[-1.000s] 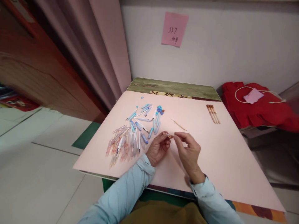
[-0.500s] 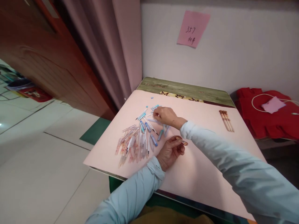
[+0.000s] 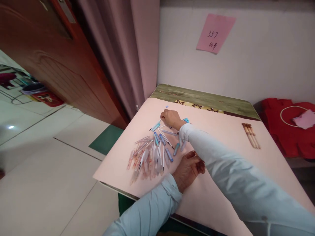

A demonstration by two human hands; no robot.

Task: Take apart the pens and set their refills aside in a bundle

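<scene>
My left hand (image 3: 189, 169) is closed near the front of the table, right of a pile of pen parts. Its fingers grip a brown pen part, now mostly hidden behind my right sleeve. At the far side of the pile my right hand (image 3: 171, 118) reaches over with fingertips pinched low to the paper; whatever lies under them is hidden. Below it lie white pen refills (image 3: 165, 138), blue pen caps (image 3: 169, 154) and a heap of clear, pinkish pen barrels (image 3: 145, 160). Beyond the hand sits a small blue piece (image 3: 166, 106).
Several pens with brown tops (image 3: 251, 135) lie side by side at the right of the pale-covered table (image 3: 221, 137). Red cloth (image 3: 275, 127) with a cable and pink paper is farther right. A wooden door (image 3: 81, 65) and curtain (image 3: 145, 42) border the left.
My right hand has moved to the far left over the pile's back edge, where a small teal piece lay. My left hand stays closed beside the pile. The view has shifted slightly.
</scene>
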